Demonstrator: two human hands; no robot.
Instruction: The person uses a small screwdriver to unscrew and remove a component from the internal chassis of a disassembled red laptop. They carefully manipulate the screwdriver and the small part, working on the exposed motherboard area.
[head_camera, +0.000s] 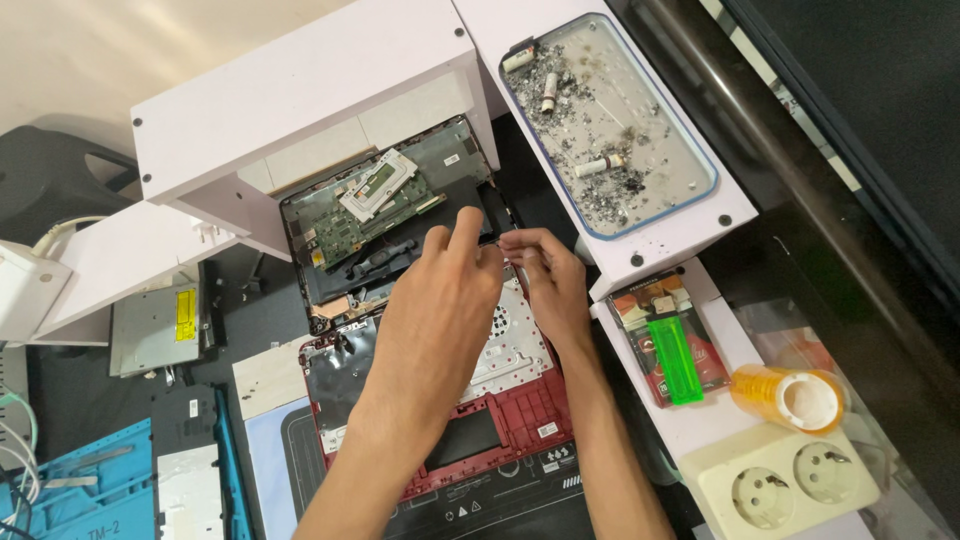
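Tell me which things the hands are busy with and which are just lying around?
Busy with:
left hand
right hand
red laptop shell
green circuit board

Lying around:
ashtray tray
green lighter
tape roll
power socket
disc drive
blue mat

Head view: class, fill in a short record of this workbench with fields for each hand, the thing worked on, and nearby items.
left hand: over the open laptop, fingers pinched near its upper edge
right hand: fingertips meeting the left hand's, on something too small to tell
laptop: red shell, opened up, metal plate showing
circuit board: green, in the dark tray beyond the laptop
ashtray: clear tray with ash and butts, on a white shelf
lighter: green, right of the laptop
tape roll: orange, beside a socket block
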